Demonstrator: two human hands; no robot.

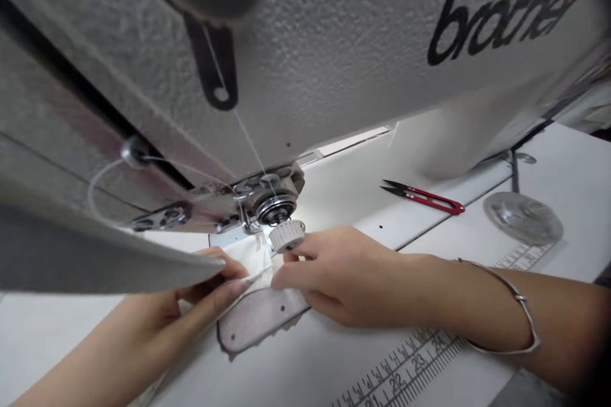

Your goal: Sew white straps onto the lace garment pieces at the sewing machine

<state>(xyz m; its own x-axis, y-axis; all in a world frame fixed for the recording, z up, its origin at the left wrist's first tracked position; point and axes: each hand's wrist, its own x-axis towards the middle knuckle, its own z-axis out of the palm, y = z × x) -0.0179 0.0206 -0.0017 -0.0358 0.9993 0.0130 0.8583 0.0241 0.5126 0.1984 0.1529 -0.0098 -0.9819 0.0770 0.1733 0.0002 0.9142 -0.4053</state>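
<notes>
Under the grey sewing machine head (334, 44), both hands pinch a small white fabric piece (255, 261): left hand (191, 311) fingers closed on its near edge, right hand (334, 276) pressing it just beside the needle area. No stitching shows yet. Red thread snips (424, 197) lie apart on the white table (573, 184).

A flat white sewing table (563, 184) carried the work; a pair of red-handled thread snips (424, 197) lay on it, well apart from the needle area; a printed black ruler scale (405, 365) ran along its near edge; a round clear plastic disc (522, 217) rested near the right side; a grey metal slide plate (258, 324) sat flush in front.
</notes>
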